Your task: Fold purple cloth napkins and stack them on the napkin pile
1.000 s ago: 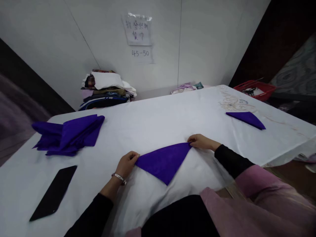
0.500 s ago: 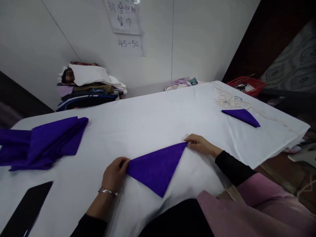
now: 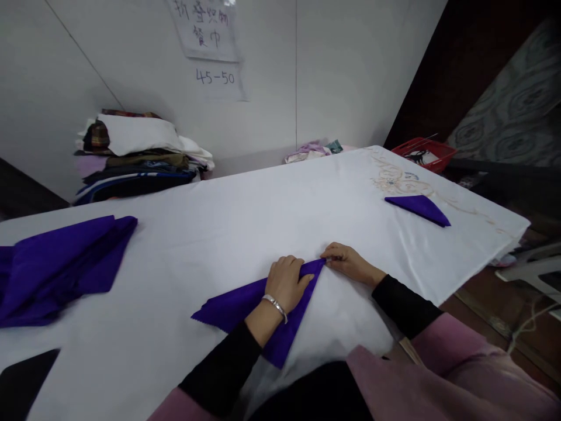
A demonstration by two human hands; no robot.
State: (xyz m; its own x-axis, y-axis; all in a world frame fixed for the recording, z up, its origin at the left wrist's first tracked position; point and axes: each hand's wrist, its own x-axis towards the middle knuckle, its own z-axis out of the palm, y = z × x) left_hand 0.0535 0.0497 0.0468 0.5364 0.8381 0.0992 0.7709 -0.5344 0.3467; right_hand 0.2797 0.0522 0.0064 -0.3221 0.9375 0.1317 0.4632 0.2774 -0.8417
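A purple cloth napkin (image 3: 236, 301), folded to a triangle, lies in front of me on the white tablecloth. My right hand (image 3: 344, 260) pinches its right corner between thumb and fingers. Lying across the napkin's upper part is my left hand (image 3: 286, 285), palm down, with the thumb apart from the fingers; the hand and forearm cover the middle of the cloth. At the left, a loose heap of purple napkins (image 3: 70, 263) rests on the table. Farther off to the right lies another folded purple napkin (image 3: 418, 209).
The white tablecloth (image 3: 245, 216) has embroidery near its far right corner. Behind the table's left part stands a stack of folded clothes (image 3: 140, 152). A red basket (image 3: 440, 155) is beyond the right corner. A flat black object (image 3: 26, 380) lies at the lower left.
My left hand has left the napkin's left corner and moved right onto its upper part. The left end now spreads farther left. My right hand still pinches the right corner.
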